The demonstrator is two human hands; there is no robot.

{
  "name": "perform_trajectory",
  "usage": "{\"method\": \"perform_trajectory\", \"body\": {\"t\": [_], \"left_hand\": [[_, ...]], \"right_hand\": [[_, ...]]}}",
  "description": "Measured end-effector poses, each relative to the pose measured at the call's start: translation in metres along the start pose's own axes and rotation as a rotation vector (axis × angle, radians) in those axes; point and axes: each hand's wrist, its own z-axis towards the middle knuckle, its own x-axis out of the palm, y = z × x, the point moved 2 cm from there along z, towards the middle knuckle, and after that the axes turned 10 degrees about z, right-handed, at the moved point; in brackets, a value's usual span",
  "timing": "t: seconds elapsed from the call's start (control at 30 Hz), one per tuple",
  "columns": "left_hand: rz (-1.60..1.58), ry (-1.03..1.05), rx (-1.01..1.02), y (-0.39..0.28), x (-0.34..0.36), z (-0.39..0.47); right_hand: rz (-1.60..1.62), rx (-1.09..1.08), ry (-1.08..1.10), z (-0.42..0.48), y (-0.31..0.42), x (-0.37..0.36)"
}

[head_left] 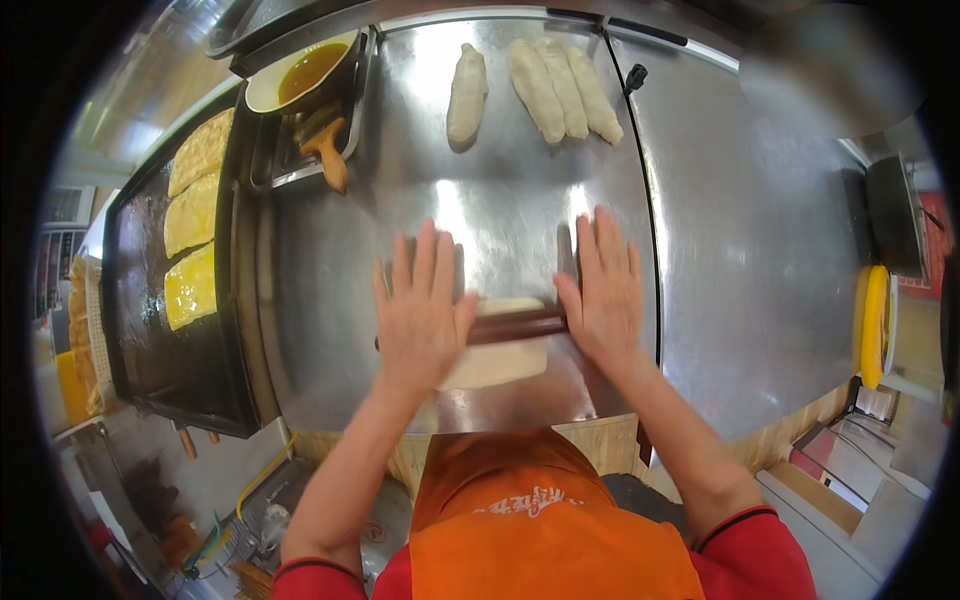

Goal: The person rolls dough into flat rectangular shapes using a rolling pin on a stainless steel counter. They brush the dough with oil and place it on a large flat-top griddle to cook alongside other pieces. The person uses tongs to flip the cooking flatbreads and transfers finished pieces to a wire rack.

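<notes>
A dark wooden rolling pin [517,327] lies crosswise over a flattened sheet of pale dough [499,365] near the front of the steel worktop. Dough shows both beyond the pin and on my side of it. My left hand [421,319] rests flat over the pin's left part, fingers stretched forward and apart. Over the right end, my right hand [606,300] lies palm down in the same way, its fingers extended rather than wrapped around the wood. Both palms hide the parts of the pin beneath them.
Several dough rolls [559,90] lie at the back of the steel worktop [337,247], one apart [467,94]. On the left, a black griddle [150,360] carries three flat breads [191,285]. A bowl of brown-yellow liquid [311,71] and a wooden-handled tool [328,154] sit in a metal tray.
</notes>
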Motion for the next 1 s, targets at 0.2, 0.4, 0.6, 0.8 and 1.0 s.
{"method": "perform_trajectory", "body": {"t": [0.2, 0.4, 0.6, 0.8, 1.0], "left_hand": [[-0.098, 0.047, 0.062, -0.014, -0.005, -0.038], [-0.226, 0.062, 0.225, -0.018, -0.020, -0.126], [-0.101, 0.038, 0.017, 0.022, -0.020, -0.084], [-0.195, -0.085, -0.121, 0.064, 0.018, -0.030], [-0.292, 0.060, -0.095, 0.047, -0.003, -0.119]], "right_hand": [[-0.040, -0.058, 0.078, -0.036, 0.000, -0.002], [0.193, -0.090, 0.290, -0.116, 0.021, -0.031], [0.053, -0.087, 0.157, -0.060, 0.029, -0.006], [-0.087, -0.101, 0.153, -0.011, 0.043, 0.010], [-0.004, -0.199, 0.292, -0.073, 0.078, -0.009]]}}
